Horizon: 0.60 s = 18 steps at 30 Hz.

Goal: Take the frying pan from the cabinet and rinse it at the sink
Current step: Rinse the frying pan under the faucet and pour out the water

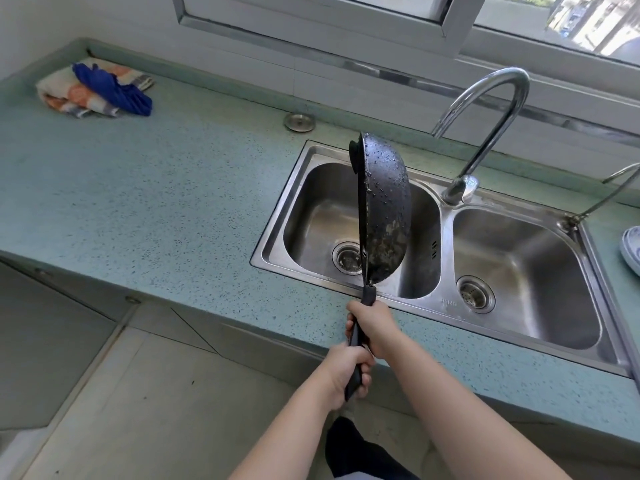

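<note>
A black frying pan (384, 209) is held on edge over the left basin of a steel double sink (446, 237), its wet, worn underside facing right. Water drops cling to it. Both hands grip its long dark handle: my right hand (372, 329) higher up near the pan, my left hand (348, 375) lower at the handle's end. The curved chrome tap (485, 109) arches above the sink's back rim, spout pointing toward the left basin; no water shows running from it.
Blue-green speckled countertop (156, 188) surrounds the sink. Folded cloths (97, 88) lie at the far left corner. A metal drain plug (299, 122) rests behind the sink. A second thin tap (609, 188) and stacked plates (632, 249) sit at the right edge. Grey cabinet doors (52, 327) run below.
</note>
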{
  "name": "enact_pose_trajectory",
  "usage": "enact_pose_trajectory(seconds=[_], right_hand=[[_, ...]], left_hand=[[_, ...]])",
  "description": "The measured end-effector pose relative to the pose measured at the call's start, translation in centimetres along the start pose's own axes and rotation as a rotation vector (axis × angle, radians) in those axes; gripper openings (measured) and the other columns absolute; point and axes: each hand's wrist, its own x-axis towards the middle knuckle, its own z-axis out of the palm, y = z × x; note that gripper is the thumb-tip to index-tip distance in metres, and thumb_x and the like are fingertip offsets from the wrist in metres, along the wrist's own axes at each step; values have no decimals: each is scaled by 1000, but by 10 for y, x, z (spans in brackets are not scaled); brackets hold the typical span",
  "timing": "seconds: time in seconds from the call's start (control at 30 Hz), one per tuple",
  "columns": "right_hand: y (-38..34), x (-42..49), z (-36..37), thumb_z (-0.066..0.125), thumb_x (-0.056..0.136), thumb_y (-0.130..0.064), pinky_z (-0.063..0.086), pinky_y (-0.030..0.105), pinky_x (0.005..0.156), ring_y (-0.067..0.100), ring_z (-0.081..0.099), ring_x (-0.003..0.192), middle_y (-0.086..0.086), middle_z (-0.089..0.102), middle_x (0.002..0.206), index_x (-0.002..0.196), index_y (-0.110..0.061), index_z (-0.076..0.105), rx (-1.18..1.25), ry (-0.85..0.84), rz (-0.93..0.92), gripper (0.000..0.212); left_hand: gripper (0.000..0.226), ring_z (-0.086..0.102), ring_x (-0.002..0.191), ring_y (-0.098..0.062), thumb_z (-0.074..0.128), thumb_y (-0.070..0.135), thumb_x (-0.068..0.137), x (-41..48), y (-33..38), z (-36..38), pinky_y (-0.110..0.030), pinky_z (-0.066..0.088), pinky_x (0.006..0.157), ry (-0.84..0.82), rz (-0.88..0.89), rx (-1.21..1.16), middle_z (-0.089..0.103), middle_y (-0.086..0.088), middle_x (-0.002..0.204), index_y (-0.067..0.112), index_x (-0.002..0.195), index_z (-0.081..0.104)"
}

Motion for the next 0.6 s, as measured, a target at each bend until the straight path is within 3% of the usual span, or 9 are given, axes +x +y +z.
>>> enact_pose_trajectory(seconds=[0.6], right_hand=[[4, 7, 0, 50, 83, -1, 41, 21, 42, 14, 45, 40, 6, 45, 55, 66, -6, 43, -30, 35, 13, 20]], left_hand=[[20, 37, 30, -8, 48, -2, 75, 3, -2, -2, -11, 26, 37, -28, -3, -4, 39, 4, 39, 15, 69, 41]])
